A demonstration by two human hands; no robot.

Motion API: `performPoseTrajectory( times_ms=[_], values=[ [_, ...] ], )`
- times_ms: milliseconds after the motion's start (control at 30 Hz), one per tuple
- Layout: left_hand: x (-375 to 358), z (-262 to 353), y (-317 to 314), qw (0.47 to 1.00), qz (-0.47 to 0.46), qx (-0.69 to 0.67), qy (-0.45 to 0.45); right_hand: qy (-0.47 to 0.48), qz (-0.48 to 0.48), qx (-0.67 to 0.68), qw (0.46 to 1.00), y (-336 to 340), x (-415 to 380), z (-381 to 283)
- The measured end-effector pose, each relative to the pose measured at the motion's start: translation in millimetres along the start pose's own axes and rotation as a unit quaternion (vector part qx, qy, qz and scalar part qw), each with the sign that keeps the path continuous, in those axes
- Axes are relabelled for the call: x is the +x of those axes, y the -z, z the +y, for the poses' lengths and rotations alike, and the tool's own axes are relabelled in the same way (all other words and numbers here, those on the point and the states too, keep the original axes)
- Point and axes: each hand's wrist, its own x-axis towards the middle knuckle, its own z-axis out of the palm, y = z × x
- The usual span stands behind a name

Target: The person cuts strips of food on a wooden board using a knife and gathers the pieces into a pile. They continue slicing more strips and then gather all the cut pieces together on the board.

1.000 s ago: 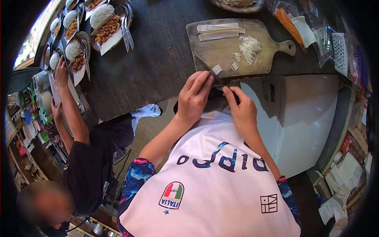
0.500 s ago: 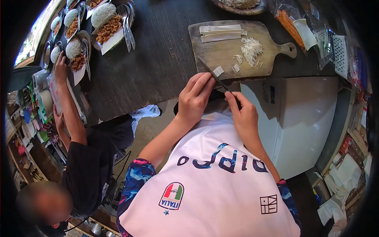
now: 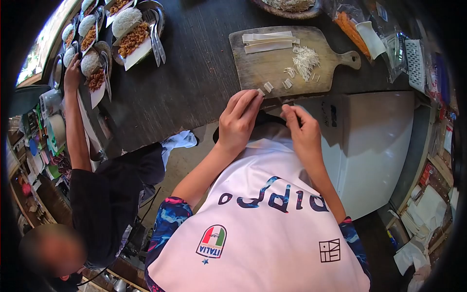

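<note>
A wooden cutting board with a handle lies on the dark table. On it are long pale flat strips, a small pile of thin pale shreds and a few short cut pieces. My left hand is closed at the board's near edge, its fingertips pinching a small pale piece. Just to the right, my right hand grips a knife by its handle. Motion blurs the blade, which points toward the board.
Several plates of rice and browned food with cutlery stand at the far left. A co-worker's hand reaches beside them. A bowl sits at the back, a bag of orange food and a grater at right. Below is a white appliance.
The knife has moved from the board's edge toward my body, and its blade now blurs. Another short piece lies apart on the board. Only one of the co-worker's hands shows now.
</note>
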Motion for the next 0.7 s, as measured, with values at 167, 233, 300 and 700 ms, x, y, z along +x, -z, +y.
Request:
performPoseTrajectory(
  times_ms=[167, 233, 300, 700],
  values=[
    [2, 0, 2, 1.0, 0.0, -0.005, 0.015, -0.02, -0.024, -0.034, 0.999, 8, -6, -7],
    [4, -1, 2, 1.0, 0.007, -0.003, 0.02, -0.027, -0.043, -0.029, 0.998, 6, -8, 1],
    [3, -4, 3, 1.0, 0.016, 0.004, 0.025, -0.036, -0.064, -0.004, 0.997, 6, -5, 11],
    [7, -6, -1, 0.999, 0.024, -0.011, 0.019, -0.022, -0.02, 0.034, 0.999, 8, -8, 12]
  ],
)
